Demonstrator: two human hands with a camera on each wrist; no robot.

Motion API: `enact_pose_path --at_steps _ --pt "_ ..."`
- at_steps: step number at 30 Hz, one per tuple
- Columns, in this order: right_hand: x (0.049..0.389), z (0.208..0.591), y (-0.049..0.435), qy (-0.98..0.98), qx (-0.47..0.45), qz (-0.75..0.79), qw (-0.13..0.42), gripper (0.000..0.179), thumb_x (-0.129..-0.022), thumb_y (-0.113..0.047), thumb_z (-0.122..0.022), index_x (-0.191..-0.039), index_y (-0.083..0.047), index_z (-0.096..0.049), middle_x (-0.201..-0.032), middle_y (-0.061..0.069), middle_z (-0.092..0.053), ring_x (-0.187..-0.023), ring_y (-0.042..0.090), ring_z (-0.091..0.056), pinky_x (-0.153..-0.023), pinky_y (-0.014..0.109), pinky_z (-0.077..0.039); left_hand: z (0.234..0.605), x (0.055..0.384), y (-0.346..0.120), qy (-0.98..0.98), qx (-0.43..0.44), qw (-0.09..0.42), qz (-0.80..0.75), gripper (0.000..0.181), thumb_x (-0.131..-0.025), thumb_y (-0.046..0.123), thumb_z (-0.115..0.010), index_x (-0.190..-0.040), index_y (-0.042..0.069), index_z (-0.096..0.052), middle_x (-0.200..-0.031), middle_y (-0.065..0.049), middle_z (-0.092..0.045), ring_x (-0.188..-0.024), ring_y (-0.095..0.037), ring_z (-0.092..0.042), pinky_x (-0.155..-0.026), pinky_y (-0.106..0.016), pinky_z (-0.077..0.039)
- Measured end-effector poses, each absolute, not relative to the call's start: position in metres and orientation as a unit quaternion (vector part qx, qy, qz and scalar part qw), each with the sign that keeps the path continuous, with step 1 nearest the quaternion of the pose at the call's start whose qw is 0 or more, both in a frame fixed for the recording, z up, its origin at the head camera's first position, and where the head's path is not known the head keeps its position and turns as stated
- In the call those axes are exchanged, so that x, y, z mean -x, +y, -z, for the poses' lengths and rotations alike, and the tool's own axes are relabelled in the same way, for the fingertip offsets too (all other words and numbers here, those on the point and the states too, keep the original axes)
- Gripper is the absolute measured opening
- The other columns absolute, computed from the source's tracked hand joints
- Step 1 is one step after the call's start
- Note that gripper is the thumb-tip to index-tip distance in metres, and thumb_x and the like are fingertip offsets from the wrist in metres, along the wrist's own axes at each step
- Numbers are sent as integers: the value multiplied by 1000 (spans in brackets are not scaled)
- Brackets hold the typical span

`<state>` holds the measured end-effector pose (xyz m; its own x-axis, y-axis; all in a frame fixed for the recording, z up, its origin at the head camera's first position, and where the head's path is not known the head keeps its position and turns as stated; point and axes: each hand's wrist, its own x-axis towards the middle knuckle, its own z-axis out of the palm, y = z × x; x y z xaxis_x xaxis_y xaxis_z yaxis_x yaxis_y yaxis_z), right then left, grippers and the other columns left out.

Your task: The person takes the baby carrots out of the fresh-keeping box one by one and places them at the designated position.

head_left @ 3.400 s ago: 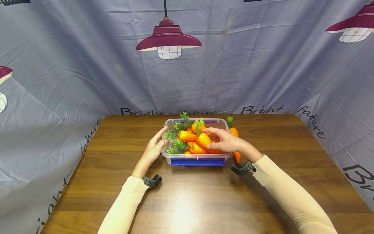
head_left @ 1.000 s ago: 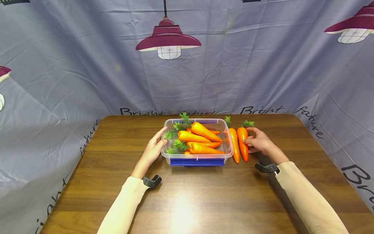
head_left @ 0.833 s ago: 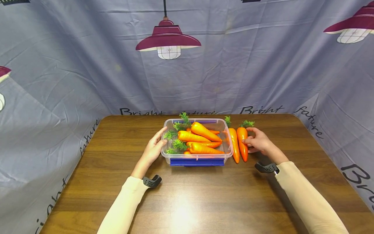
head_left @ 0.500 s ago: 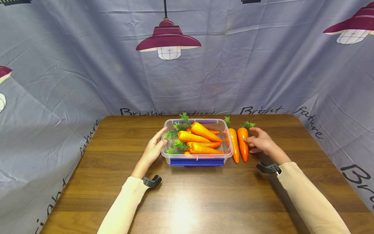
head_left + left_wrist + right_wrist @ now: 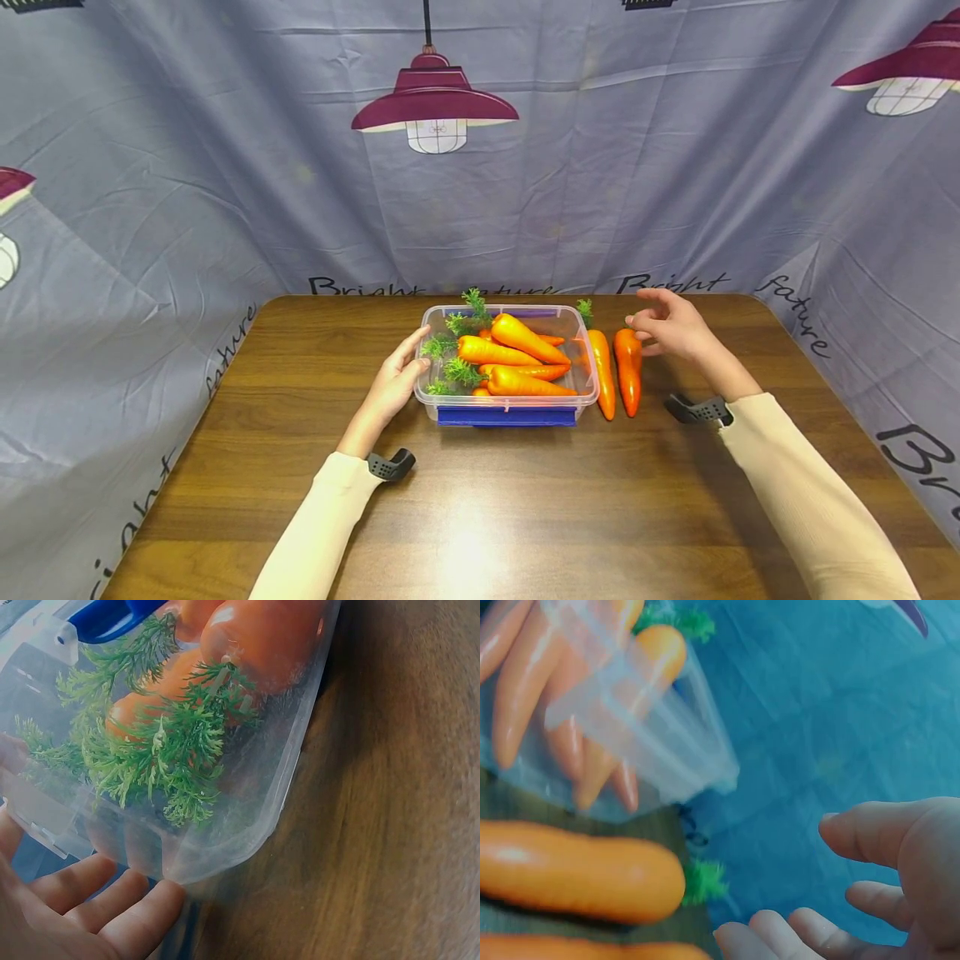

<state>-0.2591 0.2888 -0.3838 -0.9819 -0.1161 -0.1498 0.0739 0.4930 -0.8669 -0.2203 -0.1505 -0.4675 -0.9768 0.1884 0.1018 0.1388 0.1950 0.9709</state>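
There sits a clear plastic box, uncovered and blue-clipped, with glossy orange carrots heaped inside, leafy green tops to the left, while one loose carrot lies just beside its right wall, nearly parallel to an outer carrot.

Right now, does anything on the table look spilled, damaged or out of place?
Nothing stands out. The box sits upright, carrots inside, with two carrots side by side at its right. No spill or damage shows; the right hand hides any greens of the outer carrot.
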Motion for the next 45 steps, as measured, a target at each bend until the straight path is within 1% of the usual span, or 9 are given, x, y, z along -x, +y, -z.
enact_pose_path --at_steps 6,14,17,21,27,32,36,40,45 --pt "262 372 269 871 37 479 102 72 -100 -21 -63 -159 -2 -26 -133 30 -55 -86 7 -67 -74 38 -64 468 220 -151 774 -106 23 -624 57 -102 7 -47 -158 11 -37 -170 -14 -25 -154 -42 -27 -122 -56 -32" --pt "264 361 238 879 98 457 96 66 -98 -17 -64 -155 -3 -35 -135 31 -57 -100 25 -69 -79 41 -64 467 220 -150 774 -111 12 -623 57 -102 6 -47 -158 10 -38 -169 -14 -25 -154 -43 -25 -123 -56 -30" --pt "262 361 226 885 142 433 95 62 -97 -16 -66 -152 -3 -41 -134 30 -59 -109 34 -68 -84 42 -63 466 219 -150 775 -109 11 -623 57 -101 5 -47 -158 10 -37 -169 -15 -25 -154 -43 -25 -123 -56 -31" --pt "256 361 210 902 192 376 87 59 -94 -16 -70 -148 -4 -48 -130 26 -64 -112 40 -68 -92 50 -58 466 219 -149 774 -109 13 -624 58 -101 4 -47 -158 8 -37 -169 -16 -24 -154 -43 -26 -121 -56 -33" --pt "252 366 190 897 244 357 93 55 -91 -11 -72 -143 -6 -53 -127 26 -67 -111 39 -68 -95 52 -57 466 219 -150 774 -109 14 -624 57 -102 5 -47 -158 10 -37 -169 -15 -25 -153 -42 -29 -121 -57 -33" --pt "250 377 172 874 295 352 159 56 -90 -8 -73 -142 0 -53 -125 24 -67 -113 38 -67 -96 48 -59 466 219 -150 776 -105 21 -622 58 -102 7 -47 -158 11 -36 -170 -14 -24 -151 -43 -34 -120 -57 -35" --pt "247 388 161 869 324 315 201 55 -88 -9 -75 -139 -2 -56 -115 17 -71 -103 28 -71 -91 41 -60 466 219 -150 777 -106 19 -620 58 -102 5 -47 -158 10 -36 -170 -15 -24 -152 -42 -31 -122 -56 -33" --pt "246 398 155 871 351 282 198 52 -84 -8 -76 -133 -4 -61 -108 9 -72 -94 16 -67 -88 36 -58 465 218 -149 770 -108 14 -628 58 -101 3 -48 -158 8 -37 -169 -16 -26 -153 -40 -29 -122 -56 -33" --pt "246 403 155 871 355 275 200 52 -83 -4 -74 -134 -5 -62 -109 5 -70 -91 14 -61 -86 33 -54 463 217 -148 768 -108 12 -631 57 -101 3 -47 -157 7 -37 -169 -16 -26 -154 -41 -27 -122 -57 -33"
